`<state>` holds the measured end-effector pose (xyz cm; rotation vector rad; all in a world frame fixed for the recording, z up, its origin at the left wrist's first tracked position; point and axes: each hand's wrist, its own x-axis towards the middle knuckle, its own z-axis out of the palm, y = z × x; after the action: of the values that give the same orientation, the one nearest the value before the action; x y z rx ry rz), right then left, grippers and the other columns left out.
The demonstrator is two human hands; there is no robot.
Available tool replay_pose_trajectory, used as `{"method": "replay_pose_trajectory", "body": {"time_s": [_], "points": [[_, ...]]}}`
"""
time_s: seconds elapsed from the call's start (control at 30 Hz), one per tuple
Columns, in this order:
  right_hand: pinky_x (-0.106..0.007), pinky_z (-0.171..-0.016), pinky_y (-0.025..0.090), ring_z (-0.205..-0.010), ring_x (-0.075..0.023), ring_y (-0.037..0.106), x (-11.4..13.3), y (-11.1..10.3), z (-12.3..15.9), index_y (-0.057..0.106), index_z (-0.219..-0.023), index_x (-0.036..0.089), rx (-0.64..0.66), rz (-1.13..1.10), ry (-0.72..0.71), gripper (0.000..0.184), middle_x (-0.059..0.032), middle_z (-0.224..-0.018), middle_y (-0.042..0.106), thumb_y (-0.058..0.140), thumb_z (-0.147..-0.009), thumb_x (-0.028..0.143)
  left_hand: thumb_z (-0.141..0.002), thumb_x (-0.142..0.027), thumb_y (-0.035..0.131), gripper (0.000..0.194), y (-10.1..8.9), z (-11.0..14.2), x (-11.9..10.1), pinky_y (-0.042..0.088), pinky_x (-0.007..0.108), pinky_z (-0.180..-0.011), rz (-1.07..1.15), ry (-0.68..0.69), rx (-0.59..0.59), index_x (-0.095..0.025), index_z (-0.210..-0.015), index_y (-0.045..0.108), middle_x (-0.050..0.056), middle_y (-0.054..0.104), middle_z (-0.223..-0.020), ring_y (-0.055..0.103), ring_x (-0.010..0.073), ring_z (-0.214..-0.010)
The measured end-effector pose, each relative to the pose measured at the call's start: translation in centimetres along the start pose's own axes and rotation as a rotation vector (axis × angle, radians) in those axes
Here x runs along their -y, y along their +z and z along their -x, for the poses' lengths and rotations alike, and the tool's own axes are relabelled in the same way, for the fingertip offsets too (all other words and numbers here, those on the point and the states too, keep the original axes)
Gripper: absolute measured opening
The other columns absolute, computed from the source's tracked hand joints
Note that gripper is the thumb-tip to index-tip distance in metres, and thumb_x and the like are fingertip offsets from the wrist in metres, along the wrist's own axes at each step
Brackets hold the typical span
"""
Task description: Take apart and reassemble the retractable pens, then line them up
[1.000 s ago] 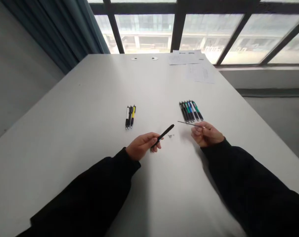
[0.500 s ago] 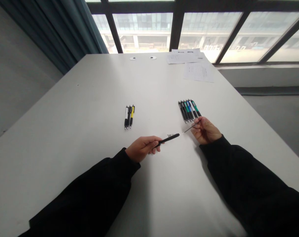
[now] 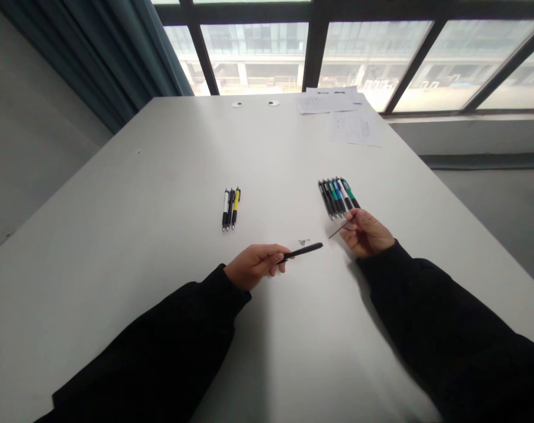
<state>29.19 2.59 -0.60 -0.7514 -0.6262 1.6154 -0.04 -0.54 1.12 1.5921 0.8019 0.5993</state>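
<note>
A black pen barrel [image 3: 307,249] is pinched in my left hand [image 3: 258,264], its free end pointing right. My right hand [image 3: 367,232] is closed on a thin dark pen refill [image 3: 338,230], which slants down toward the barrel's end. A small gap separates the two. Just above the barrel, a small metallic pen part [image 3: 304,241] lies on the table; its exact kind is too small to make out. Beyond my right hand lies a row of several pens [image 3: 336,197] with black, green, blue and white barrels, side by side.
Three pens [image 3: 230,209], white, black and yellow, lie together left of centre on the white table [image 3: 170,247]. Printed papers [image 3: 355,126] rest at the far right edge. Two small white oval pieces [image 3: 273,103] are at the back edge, before the window.
The barrel in my left hand has tipped slightly down at its free end, uncovering more of the small metallic part. My right hand with the refill has hardly moved.
</note>
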Motion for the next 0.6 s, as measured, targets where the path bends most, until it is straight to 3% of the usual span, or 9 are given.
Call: {"method": "replay_pose_trajectory", "body": {"time_s": [0.3, 0.5, 0.6], "points": [[-0.018, -0.047, 0.040, -0.057, -0.0049, 0.051, -0.8, 1.0, 0.9, 0.064, -0.082, 0.015, 0.005, 0.224, -0.037, 0.039, -0.0020, -0.076, 0.060, 0.087, -0.062, 0.039, -0.096, -0.038, 0.049, 0.035, 0.3, -0.1, 0.0, 0.041, 0.020, -0.051, -0.010, 0.002, -0.042, -0.009, -0.108, 0.064, 0.005, 0.065, -0.075, 0.050, 0.0075, -0.055], [-0.019, -0.043, 0.039, -0.050, -0.0061, 0.053, -2.2, 2.2, 1.7, 0.069, -0.079, 0.010, 0.190, 0.389, -0.004, 0.039, -0.0051, -0.076, 0.061, 0.087, -0.060, 0.039, -0.096, -0.037, 0.050, 0.034, 0.5, -0.1, 0.3, 0.048, 0.022, -0.059, -0.009, 0.038, 0.030, -0.010, -0.112, 0.063, 0.008, 0.068, -0.083, 0.054, 0.0089, -0.061], [-0.018, -0.042, 0.040, -0.049, -0.0064, 0.053, -2.4, 2.3, 1.8, 0.071, -0.091, 0.012, 0.230, 0.419, -0.003, 0.040, -0.0033, -0.072, 0.061, 0.086, -0.062, 0.035, -0.096, -0.037, 0.050, 0.033, 0.5, -0.2, 0.4, 0.048, 0.022, -0.060, -0.011, 0.042, 0.039, -0.011, -0.111, 0.064, 0.008, 0.069, -0.084, 0.055, 0.0095, -0.062]]}}
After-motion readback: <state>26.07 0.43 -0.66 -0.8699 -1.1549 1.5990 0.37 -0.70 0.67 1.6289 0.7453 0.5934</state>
